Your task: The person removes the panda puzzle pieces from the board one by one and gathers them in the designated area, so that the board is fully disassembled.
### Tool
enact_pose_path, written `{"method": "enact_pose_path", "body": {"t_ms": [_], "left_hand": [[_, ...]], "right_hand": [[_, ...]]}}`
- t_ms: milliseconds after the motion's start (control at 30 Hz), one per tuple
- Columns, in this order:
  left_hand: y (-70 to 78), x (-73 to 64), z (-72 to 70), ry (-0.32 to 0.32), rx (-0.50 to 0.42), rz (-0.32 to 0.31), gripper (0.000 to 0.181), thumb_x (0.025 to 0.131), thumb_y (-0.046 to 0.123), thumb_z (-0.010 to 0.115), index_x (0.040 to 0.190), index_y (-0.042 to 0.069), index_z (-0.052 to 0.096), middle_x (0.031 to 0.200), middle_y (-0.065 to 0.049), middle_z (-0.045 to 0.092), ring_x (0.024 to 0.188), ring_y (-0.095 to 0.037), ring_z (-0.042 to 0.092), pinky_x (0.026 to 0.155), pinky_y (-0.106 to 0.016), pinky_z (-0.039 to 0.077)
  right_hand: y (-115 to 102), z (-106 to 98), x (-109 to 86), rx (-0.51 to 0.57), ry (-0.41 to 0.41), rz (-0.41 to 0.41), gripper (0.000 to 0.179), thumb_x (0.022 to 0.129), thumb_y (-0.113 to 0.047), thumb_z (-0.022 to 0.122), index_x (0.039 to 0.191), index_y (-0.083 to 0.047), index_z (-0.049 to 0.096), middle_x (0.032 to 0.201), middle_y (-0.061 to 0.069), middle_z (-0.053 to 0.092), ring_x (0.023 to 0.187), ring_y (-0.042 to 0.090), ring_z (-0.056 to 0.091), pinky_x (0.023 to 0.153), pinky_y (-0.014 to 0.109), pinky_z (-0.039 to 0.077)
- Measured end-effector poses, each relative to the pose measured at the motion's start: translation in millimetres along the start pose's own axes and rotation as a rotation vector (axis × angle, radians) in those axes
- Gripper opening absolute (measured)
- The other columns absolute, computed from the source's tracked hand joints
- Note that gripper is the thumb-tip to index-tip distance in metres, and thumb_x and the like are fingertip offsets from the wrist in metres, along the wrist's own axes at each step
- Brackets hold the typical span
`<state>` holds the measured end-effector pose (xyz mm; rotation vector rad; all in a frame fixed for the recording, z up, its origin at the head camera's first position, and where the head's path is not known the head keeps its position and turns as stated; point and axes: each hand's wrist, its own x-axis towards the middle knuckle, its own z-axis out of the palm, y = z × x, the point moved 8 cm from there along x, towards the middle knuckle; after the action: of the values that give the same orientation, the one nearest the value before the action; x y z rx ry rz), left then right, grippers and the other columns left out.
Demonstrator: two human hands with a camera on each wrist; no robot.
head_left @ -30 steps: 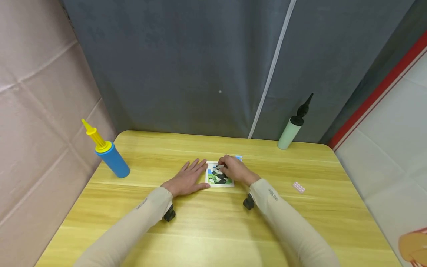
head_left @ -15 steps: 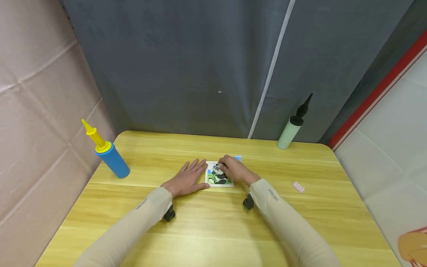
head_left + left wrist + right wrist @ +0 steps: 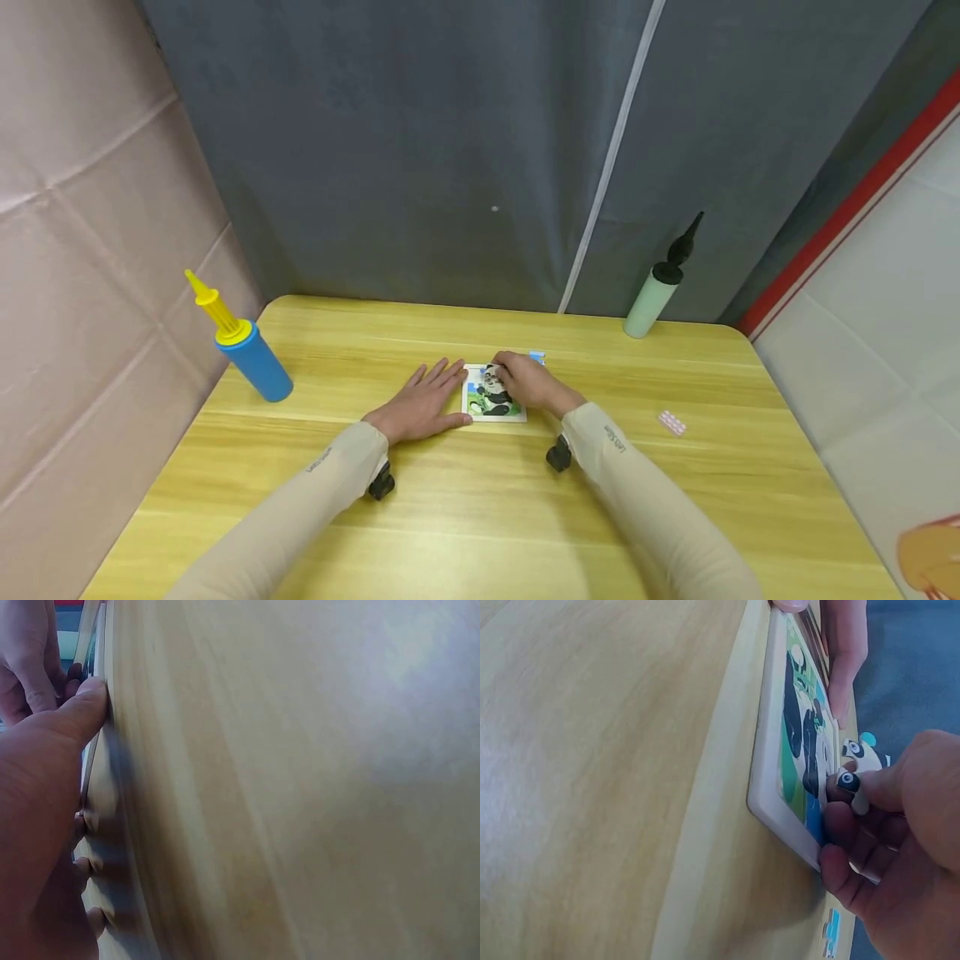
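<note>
A small white-framed panda jigsaw puzzle (image 3: 498, 418) lies on the table between both hands. My left hand (image 3: 422, 406) lies with fingers spread and straight, its thumb and fingertips at the frame's left edge. With thumb and fingers, my right hand (image 3: 531, 383) pinches a puzzle piece (image 3: 865, 761) printed with a panda's face. In the right wrist view this piece is tilted close over the picture's upper part, the other fingers curled beside the frame (image 3: 763, 769). The right hand covers the puzzle's upper right corner in the head view.
A loose blue puzzle piece (image 3: 537, 356) lies just behind the right hand. Farther right is a pink-and-white studded piece (image 3: 672, 422). A blue-and-yellow hand pump (image 3: 258, 367) stands at the left, a mint-green pump (image 3: 651, 304) at the back right. A grey curtain (image 3: 412, 167) hangs behind the table.
The panda-face piece has turned in the right fingers, so its face shows more plainly at the picture's top. The left hand stays in place at the frame.
</note>
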<state>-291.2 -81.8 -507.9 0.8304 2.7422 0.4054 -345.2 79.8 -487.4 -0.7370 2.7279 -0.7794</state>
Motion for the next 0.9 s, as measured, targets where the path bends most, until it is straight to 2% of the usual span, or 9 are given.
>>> {"method": "enact_pose_path", "body": {"t_ms": [133,300,533,733,900], "left_hand": [[0.9,0.2,0.2,0.005,-0.007,-0.002,0.086,0.108,0.063,0.049,0.172,0.012,0.024,0.182,-0.008,0.011,0.17,-0.036,0.007,0.136,-0.064,0.01],[2.3,0.6,-0.2,0.007,-0.005,0.001,0.086,0.107,0.064,0.049,0.172,0.012,0.024,0.182,-0.008,0.011,0.17,-0.036,0.008,0.136,-0.064,0.01],[1.7,1.1,1.4,0.02,-0.023,0.019,0.086,0.108,0.061,0.05,0.171,0.009,0.023,0.182,-0.011,0.012,0.169,-0.039,0.009,0.135,-0.066,0.01],[1.7,0.0,1.3,0.015,-0.01,0.017,0.086,0.108,0.063,0.049,0.172,0.01,0.022,0.182,-0.009,0.011,0.169,-0.038,0.008,0.136,-0.065,0.009],[2.1,-0.8,0.4,0.013,-0.009,0.014,0.086,0.108,0.063,0.048,0.172,0.011,0.022,0.182,-0.008,0.01,0.17,-0.037,0.007,0.136,-0.064,0.009]], "right_hand": [[4.2,-6.0,-2.0,0.087,0.041,-0.001,0.025,0.113,-0.011,0.048,0.122,-0.001,0.069,0.101,0.01,0.072,0.084,0.016,0.061,0.081,0.037,0.054],[14.6,-23.7,-8.7,0.176,0.139,0.023,0.025,0.113,-0.015,0.051,0.126,-0.003,0.069,0.103,0.011,0.072,0.08,0.016,0.06,0.072,0.03,0.052],[46.3,-55.6,-24.7,0.175,0.252,0.082,0.023,0.112,-0.014,0.055,0.126,-0.003,0.069,0.109,0.014,0.072,0.083,0.019,0.057,0.071,0.027,0.049],[73.9,-75.8,-38.9,0.162,0.284,0.126,0.025,0.111,-0.01,0.053,0.127,0.0,0.069,0.112,0.018,0.07,0.083,0.022,0.056,0.07,0.031,0.047],[91.2,-80.3,-44.7,0.122,0.287,0.15,0.025,0.111,-0.007,0.052,0.125,0.002,0.07,0.113,0.02,0.072,0.087,0.024,0.058,0.076,0.034,0.048]]}}
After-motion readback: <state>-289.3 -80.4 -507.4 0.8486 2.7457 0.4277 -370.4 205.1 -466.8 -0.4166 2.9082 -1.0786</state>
